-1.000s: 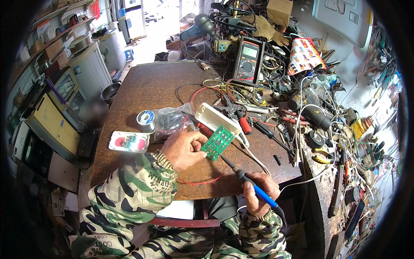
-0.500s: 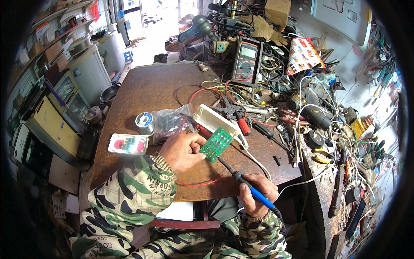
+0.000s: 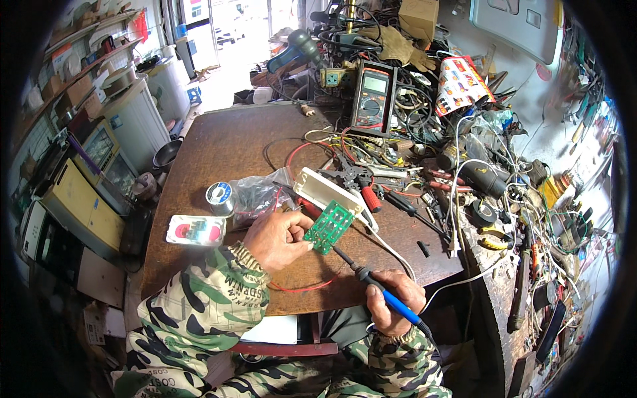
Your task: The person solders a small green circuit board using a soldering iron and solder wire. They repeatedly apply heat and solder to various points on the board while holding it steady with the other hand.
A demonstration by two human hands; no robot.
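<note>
A green circuit board (image 3: pixel 330 227) is pinched by its left edge between the fingers of my left hand (image 3: pixel 273 240), held tilted above the table. My right hand (image 3: pixel 403 290) grips a blue-handled soldering iron (image 3: pixel 395 303). Its tip reaches the board's lower edge; whether it touches cannot be made out. Behind the board lies a long white plastic housing (image 3: pixel 323 190) with a white cable. A spool of solder wire (image 3: pixel 219 197) and a clear plastic bag (image 3: pixel 255 194) lie beyond my left hand. Left of it sits a white casing half (image 3: pixel 174 233) with pink-red parts.
A multimeter (image 3: pixel 371 99) stands at the back of the brown wooden table (image 3: pixel 219 142). Pliers (image 3: pixel 352 176), a screwdriver (image 3: pixel 418 213) and tangled wires crowd the right side. A black tape roll (image 3: pixel 484 213) lies on the cluttered bench at right. Cabinets (image 3: pixel 136 119) line the left wall.
The view has shifted slightly. My left hand still holds the circuit board and my right hand the soldering iron, both in nearly the same pose, with the tip at the board's lower edge.
</note>
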